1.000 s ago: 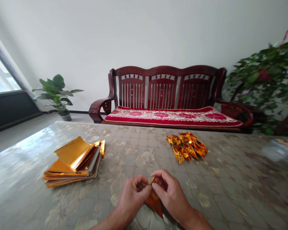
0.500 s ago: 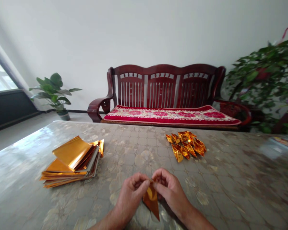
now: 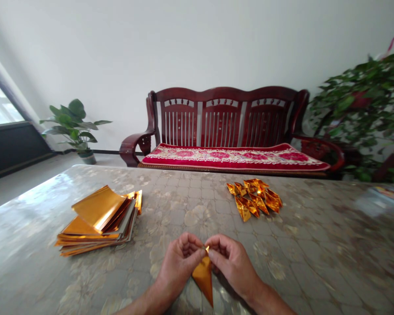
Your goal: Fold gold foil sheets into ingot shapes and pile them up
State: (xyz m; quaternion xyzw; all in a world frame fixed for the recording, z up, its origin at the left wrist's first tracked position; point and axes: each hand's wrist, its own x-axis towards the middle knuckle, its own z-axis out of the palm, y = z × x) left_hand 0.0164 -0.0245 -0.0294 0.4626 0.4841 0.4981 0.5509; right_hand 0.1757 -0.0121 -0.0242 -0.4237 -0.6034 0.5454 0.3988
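Between my two hands is a folded piece of gold foil paper (image 3: pixel 204 278), its long point hanging down toward me. My left hand (image 3: pixel 180 258) pinches its upper end from the left with thumb and fingers. From the other side my right hand (image 3: pixel 231 260) pinches the same upper end, the thumbs almost meeting. A small bright tip of foil shows between the thumbs; the fingertips behind it are hidden. Farther off to the right lie several folded gold foil pieces (image 3: pixel 258 203) in a group. To the left rests a stack of flat gold foil sheets (image 3: pixel 98 208).
The table (image 3: pixel 170 192) has a glossy tile-and-flower cover. At its right end lies a blurred clear plastic bag (image 3: pixel 381 201). Beyond stand a dark red wooden bench (image 3: pixel 219 118) with a red floral cushion (image 3: pixel 236 157), and potted plants (image 3: pixel 74 122) on both sides.
The foil's lower point has swung slightly left and down. My right hand has shifted a little left, and a bright foil tip now shows between the thumbs.
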